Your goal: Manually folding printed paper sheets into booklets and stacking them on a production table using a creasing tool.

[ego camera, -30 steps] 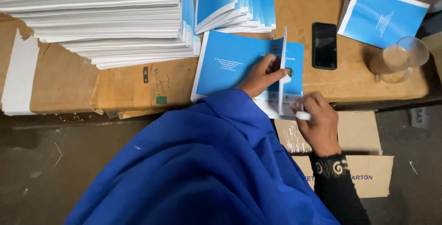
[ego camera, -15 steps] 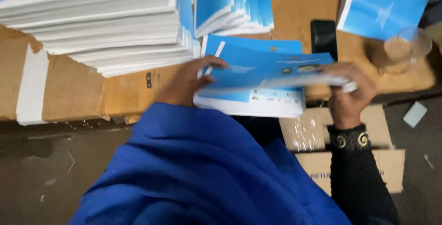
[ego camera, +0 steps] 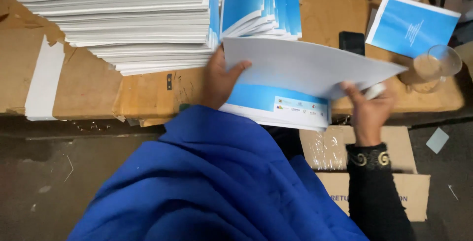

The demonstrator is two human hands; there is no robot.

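Sheet in hand: you hold a large pale sheet (ego camera: 305, 66) by both ends, lifted above the booklet stack (ego camera: 281, 105) right in front of you, its white underside turned to the camera
Long axis: the sheet runs left to right across your body, tilting a little down toward your right, so each hand sits at one short end
Left hand: your left hand (ego camera: 221, 81) grips the sheet's left edge, thumb on top and fingers hidden beneath; closed on the paper
Right hand: your right hand (ego camera: 367, 110) pinches the lower right corner from below and also carries a small white object (ego camera: 375, 91), too blurred to name; closed, holding both
Which hand is nearer: both touch the sheet; the left is nearer the booklet stack's spine side, the right hangs past the table's front edge
Booklet stack: blue cover with a white strip at its base, lying on the wooden table (ego camera: 148, 95) just under the sheet, between your two hands
Around it: tall pile of white sheets (ego camera: 123, 19) to the far left, fanned blue booklets (ego camera: 261, 4) just behind the sheet, dark phone (ego camera: 351, 41) and a glass (ego camera: 433, 68) to the right, single blue booklet (ego camera: 411, 26) behind the glass
Below the table: cardboard box (ego camera: 379, 172) by your right forearm
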